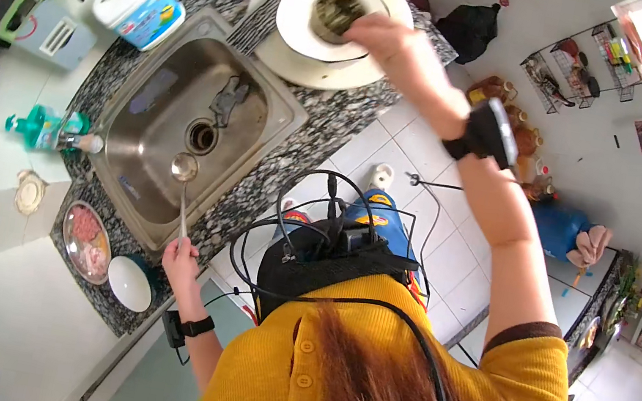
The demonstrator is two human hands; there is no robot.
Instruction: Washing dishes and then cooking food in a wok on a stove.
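My left hand grips the handle of a metal ladle at the sink's near rim. The ladle's round bowl hangs over the stainless steel sink, close to the drain. My right hand reaches across a white bowl; its fingers are at a round mass of dark green food in the bowl. Motion blur hides whether they grip it. Under the white bowl is a larger, pale round board or tray. A grey cloth-like item lies in the sink.
Speckled stone counter surrounds the sink. A plate of raw minced meat and another white bowl stand left of my left hand. Detergent jug and green pump bottle line the wall. Cables hang before my body.
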